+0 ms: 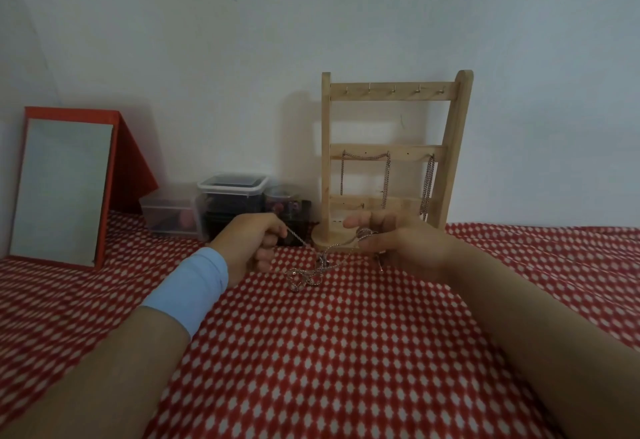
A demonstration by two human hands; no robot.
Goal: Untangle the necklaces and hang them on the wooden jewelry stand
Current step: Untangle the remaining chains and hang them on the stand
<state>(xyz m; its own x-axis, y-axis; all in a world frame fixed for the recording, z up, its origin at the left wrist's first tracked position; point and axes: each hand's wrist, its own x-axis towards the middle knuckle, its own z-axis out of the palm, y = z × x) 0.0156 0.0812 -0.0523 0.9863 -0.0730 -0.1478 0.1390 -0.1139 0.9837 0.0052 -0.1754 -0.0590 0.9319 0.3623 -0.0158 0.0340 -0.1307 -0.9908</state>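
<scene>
Your left hand (251, 241) is curled into a loose fist, and its fingertips pinch one thin strand of the tangled necklaces (306, 275). Your right hand (398, 244) holds a small bunch of the same fine silver chain in bent fingers, with the thumb stretched out to the left. A smooth pale blue wristband (188, 286) wraps your left wrist.

The knot of links lies on the cloth (329, 352) between your hands and a little nearer to you. From the knot one strand runs up and to the left, drawn straight, into your left hand. Another rises to the right, into your right hand, so the chain's long line forms a shallow V across you.

The wooden jewelry stand (391, 154) is pale, bare wood shaped like a ladder. It stands upright on a round base just behind your right thumb, and its right post leans inward. The top rail carries a row of small metal hooks. Hung chains (384, 178) drop straight down from the middle rail, and another hangs by the right post.

The stand backs onto the plain wall (242, 22). Clear plastic boxes (232, 196) sit close to its left, and a red-framed mirror (62, 185) leans further left. The soft red cloth, with its white diamond dots, spreads wide toward you and to the right of the stand
</scene>
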